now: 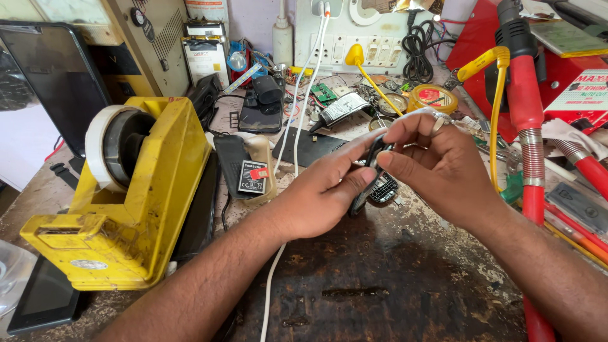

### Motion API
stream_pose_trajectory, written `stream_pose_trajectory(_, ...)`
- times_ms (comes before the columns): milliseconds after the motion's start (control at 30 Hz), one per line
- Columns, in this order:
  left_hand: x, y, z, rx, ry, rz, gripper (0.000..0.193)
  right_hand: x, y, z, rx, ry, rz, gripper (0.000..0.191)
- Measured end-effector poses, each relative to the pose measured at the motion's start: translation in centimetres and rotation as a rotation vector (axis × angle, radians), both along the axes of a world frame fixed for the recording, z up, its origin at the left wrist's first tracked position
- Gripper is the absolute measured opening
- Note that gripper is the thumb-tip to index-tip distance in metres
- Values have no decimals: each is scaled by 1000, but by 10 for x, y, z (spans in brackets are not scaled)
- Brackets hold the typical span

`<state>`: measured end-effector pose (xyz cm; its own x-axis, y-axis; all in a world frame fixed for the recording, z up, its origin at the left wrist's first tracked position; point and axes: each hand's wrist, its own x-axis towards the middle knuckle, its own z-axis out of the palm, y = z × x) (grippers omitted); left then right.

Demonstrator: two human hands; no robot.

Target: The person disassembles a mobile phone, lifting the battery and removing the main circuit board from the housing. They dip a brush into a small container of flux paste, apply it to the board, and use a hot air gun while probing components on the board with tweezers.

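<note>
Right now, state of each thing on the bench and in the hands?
small black phone: edge-on, gripped by both hands above the bench
left hand: closed around the phone's lower part
right hand: fingers pinching the phone's top, ring on one finger
yellow tape dispenser: upright, white roll loaded
phone battery: lying flat, out of any phone
white cable: plugged in at the wall board

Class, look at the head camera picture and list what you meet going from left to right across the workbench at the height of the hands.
Yellow tape dispenser → phone battery → white cable → left hand → small dark phone held in both hands → right hand → red tool with a coiled metal hose.
</note>
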<state>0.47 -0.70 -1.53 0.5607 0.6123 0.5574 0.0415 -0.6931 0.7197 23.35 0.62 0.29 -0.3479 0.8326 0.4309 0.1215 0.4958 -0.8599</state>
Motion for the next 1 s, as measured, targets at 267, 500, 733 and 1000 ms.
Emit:
stream_pose_trajectory(267, 10, 8, -8, -604, -313, -116, 55, -2, 2, 9, 30, 17, -25, 15)
stream_pose_trajectory(500, 6, 3, 1, -689, -400, -53, 54, -6, -9, 12, 51, -10, -58, 21)
stream_pose_trajectory(733, 8, 6, -5, -677, -359, -29, 45, -5, -1, 8, 53, 6, -42, 14)
stream_pose_trajectory(1000, 5, 8, -2, -793, -369, -63, 45, -4, -2, 12, 11, -36, -76, 19)
